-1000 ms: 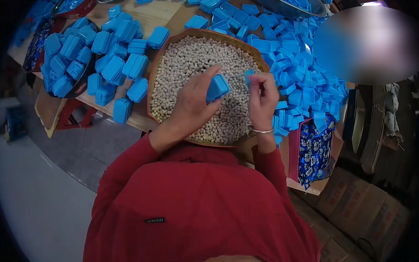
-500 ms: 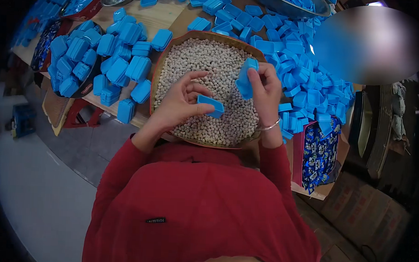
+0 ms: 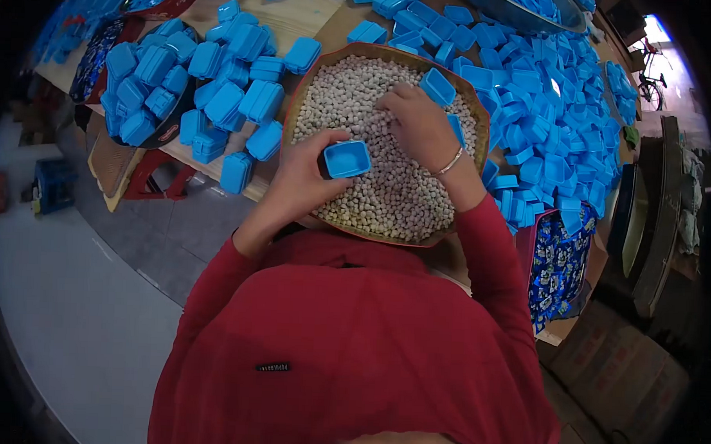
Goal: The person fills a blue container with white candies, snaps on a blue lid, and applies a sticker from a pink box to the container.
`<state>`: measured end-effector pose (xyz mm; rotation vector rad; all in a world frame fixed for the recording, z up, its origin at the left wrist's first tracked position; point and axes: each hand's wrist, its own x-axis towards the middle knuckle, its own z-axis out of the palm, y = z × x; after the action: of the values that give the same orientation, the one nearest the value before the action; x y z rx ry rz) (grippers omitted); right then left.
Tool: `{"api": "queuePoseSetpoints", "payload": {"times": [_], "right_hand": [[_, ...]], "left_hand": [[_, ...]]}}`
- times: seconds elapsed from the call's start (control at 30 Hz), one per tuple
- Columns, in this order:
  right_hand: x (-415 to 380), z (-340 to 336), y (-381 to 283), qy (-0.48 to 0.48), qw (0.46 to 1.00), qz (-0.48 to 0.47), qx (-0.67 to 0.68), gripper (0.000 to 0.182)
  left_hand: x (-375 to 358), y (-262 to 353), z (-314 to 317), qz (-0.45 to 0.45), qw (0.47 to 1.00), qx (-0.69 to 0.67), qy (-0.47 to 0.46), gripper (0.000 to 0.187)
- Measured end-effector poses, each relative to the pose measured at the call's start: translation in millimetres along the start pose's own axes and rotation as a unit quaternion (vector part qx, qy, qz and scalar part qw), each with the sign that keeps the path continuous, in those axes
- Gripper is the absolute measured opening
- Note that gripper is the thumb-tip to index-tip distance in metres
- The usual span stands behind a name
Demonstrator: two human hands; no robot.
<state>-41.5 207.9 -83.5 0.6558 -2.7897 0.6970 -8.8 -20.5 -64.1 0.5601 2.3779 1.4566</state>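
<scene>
My left hand [image 3: 306, 169] grips a small, open-topped blue plastic box [image 3: 347, 160] between thumb and fingers, its hollow facing up. Below it is a wide tray [image 3: 295, 104] full of pale, pea-sized pellets [image 3: 345, 85]. My right hand [image 3: 423, 126] is down at the pellets right of the held box, its fingers curled and bunched together. Whatever lies in those fingertips is hidden. One blue box half [image 3: 438, 87] rests at the tray's upper right, just beyond my right hand. Another blue piece [image 3: 456, 130] shows partly beside my right wrist.
Closed blue boxes [image 3: 222, 104] are heaped left of the tray, some in a dark round container. A large pile of open blue box halves [image 3: 531, 118] spreads to the right. A metal basin [image 3: 527, 17] stands behind, and a carton of blue packets [image 3: 558, 260] sits at lower right.
My right hand has let go of its blue pieces, which now lie on the pellets, and has gone down into them. My left hand has turned its box upright. The view has shifted slightly.
</scene>
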Motion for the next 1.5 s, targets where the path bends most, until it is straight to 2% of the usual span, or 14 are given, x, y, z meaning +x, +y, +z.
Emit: {"api": "queuePoseSetpoints", "payload": {"times": [0.1,0.13,0.27,0.43,0.53,0.63,0.77,0.9,1.03,1.2,1.33,1.37,1.43,1.5], "right_hand": [[-5.0,-15.4,-1.1,-0.041,0.985,0.071,0.151,0.023],[-9.0,-17.4,-9.2,-0.006,0.980,0.054,0.192,0.018],[-18.9,-31.4,-46.2,-0.067,0.981,0.033,0.179,0.022],[-26.8,-37.0,-56.0,-0.044,0.968,0.078,0.235,0.029],[-34.3,-39.1,-53.0,-0.006,0.951,0.103,0.291,0.031],[-49.6,-46.1,-44.7,0.008,0.958,0.141,0.249,0.031],[-69.9,-27.8,-45.9,-0.052,0.986,0.125,0.097,0.024],[-73.0,-22.2,-45.1,-0.086,0.987,0.132,0.046,0.016],[-76.8,-28.1,-35.4,-0.044,0.976,0.158,0.146,0.013],[-69.5,-49.7,-59.0,0.009,0.950,0.174,0.258,0.014],[-67.0,-46.1,-70.3,0.092,0.959,0.106,0.247,0.018],[-72.5,-48.3,-70.1,0.119,0.967,0.110,0.196,0.017],[-91.7,-57.4,-61.0,0.133,0.964,0.155,0.171,0.017],[-118.9,-68.7,-53.8,0.151,0.956,0.214,0.130,0.016]], "left_hand": [[4.2,-1.4,4.3,-0.020,1.000,-0.006,-0.023,0.052],[6.9,-2.4,7.7,-0.020,0.999,-0.004,-0.032,0.052],[16.2,-4.0,20.5,0.007,0.996,-0.075,-0.056,0.049],[16.5,-10.1,27.7,0.021,0.986,-0.161,-0.044,0.044],[17.7,-9.2,25.8,0.021,0.986,-0.151,-0.062,0.046],[17.6,-8.8,19.9,-0.019,0.918,-0.380,-0.110,0.049],[17.8,-5.1,13.8,-0.031,0.920,-0.370,-0.124,0.053],[17.2,-7.5,18.5,-0.030,0.935,-0.334,-0.111,0.053],[15.7,-11.9,23.7,-0.015,0.947,-0.309,-0.089,0.051],[14.8,-2.6,29.3,0.015,0.971,-0.221,-0.088,0.046],[11.4,3.1,35.4,-0.013,0.963,-0.235,-0.130,0.047],[10.9,0.4,36.0,-0.012,0.962,-0.238,-0.133,0.049],[8.4,6.4,31.6,-0.015,0.961,-0.241,-0.137,0.051],[7.4,7.2,30.7,-0.061,0.966,-0.211,-0.140,0.053]]}}
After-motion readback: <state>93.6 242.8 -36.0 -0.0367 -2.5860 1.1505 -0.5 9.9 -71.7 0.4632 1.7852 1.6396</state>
